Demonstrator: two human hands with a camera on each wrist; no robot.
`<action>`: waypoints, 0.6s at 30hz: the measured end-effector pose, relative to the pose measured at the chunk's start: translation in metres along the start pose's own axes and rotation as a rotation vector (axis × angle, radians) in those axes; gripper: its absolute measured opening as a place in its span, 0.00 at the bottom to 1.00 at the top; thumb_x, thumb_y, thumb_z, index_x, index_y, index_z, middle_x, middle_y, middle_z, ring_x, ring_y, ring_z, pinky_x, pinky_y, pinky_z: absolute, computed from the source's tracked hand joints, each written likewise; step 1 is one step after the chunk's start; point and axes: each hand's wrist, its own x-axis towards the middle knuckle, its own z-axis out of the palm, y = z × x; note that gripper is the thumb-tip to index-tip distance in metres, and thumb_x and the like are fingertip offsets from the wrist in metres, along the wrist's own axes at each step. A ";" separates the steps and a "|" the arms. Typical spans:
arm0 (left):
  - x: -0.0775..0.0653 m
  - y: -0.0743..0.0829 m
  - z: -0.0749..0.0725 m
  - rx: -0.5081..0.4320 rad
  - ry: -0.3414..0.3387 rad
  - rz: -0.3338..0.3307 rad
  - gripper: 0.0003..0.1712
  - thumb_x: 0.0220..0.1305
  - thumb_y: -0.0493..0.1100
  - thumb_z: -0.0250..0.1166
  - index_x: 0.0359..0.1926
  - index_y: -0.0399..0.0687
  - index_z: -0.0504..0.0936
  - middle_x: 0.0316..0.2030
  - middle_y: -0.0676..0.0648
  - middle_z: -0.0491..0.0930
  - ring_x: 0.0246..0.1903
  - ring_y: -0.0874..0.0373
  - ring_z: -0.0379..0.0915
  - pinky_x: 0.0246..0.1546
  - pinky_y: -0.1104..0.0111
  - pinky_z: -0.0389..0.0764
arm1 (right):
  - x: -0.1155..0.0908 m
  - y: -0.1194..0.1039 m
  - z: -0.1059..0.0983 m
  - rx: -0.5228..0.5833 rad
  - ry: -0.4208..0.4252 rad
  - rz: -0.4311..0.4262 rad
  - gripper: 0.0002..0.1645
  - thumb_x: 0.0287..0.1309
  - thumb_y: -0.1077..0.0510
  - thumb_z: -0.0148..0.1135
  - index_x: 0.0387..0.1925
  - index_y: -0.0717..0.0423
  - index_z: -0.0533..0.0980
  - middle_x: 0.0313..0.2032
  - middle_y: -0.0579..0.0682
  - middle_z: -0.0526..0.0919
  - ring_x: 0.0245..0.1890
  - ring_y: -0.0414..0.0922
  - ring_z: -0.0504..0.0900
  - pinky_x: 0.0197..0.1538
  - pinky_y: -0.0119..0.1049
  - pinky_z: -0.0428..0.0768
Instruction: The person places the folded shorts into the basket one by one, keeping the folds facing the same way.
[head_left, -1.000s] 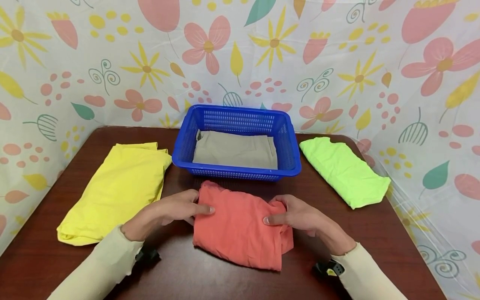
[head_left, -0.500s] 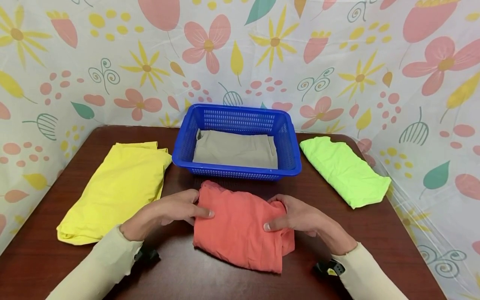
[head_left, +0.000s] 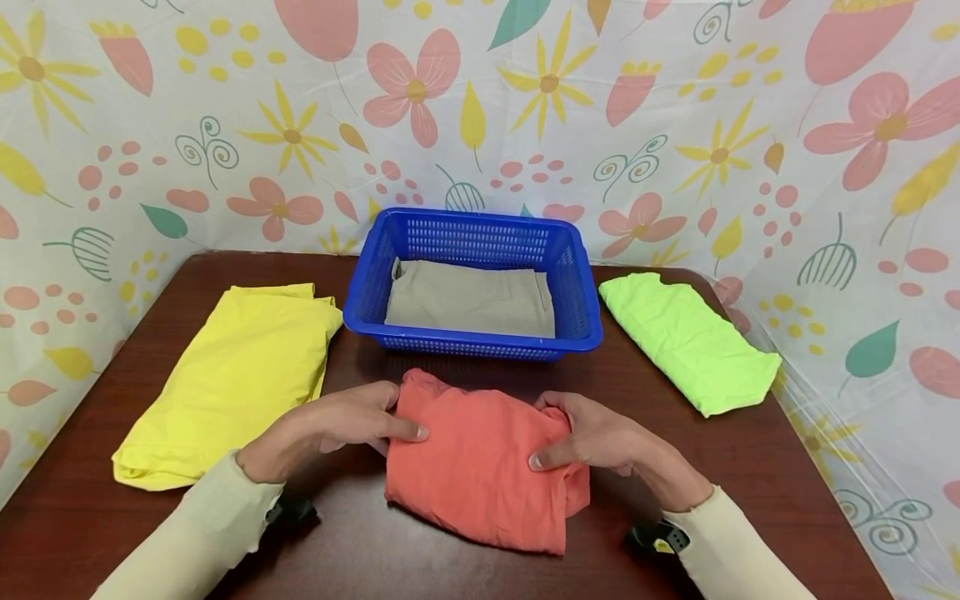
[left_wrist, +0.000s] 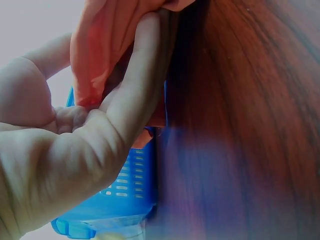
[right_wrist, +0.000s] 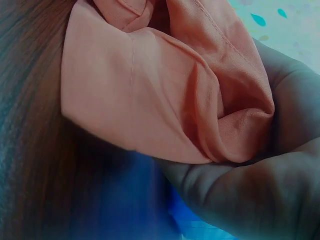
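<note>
Coral cloth fills the fingers of the left hand and right hand, partly closed around its two sides, in front of the blue basket; its far edge has drawn slightly back from the basket (barely a shift), suggesting fold adjustment.

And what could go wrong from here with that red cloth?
The red cloth may come unfolded: the right wrist view shows loose, open layers beside the right grip. Its middle could sag if lifted, since the left grip and right grip hold only the sides. Moved forward low, it might catch on the blue basket just beyond it.
</note>
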 end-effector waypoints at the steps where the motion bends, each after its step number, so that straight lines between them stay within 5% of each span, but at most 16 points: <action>1: 0.000 0.001 0.000 0.005 -0.002 0.004 0.18 0.74 0.41 0.67 0.60 0.37 0.82 0.49 0.42 0.87 0.47 0.50 0.87 0.49 0.55 0.89 | 0.000 -0.001 0.000 0.001 0.002 0.000 0.30 0.53 0.63 0.81 0.52 0.65 0.73 0.43 0.59 0.84 0.43 0.53 0.84 0.44 0.40 0.87; 18: -0.011 0.012 0.002 -0.008 -0.039 0.040 0.19 0.74 0.42 0.68 0.61 0.38 0.82 0.50 0.42 0.87 0.47 0.50 0.87 0.50 0.54 0.88 | -0.012 -0.013 -0.003 -0.001 0.012 -0.056 0.31 0.53 0.63 0.81 0.54 0.65 0.74 0.44 0.59 0.85 0.43 0.53 0.86 0.46 0.41 0.87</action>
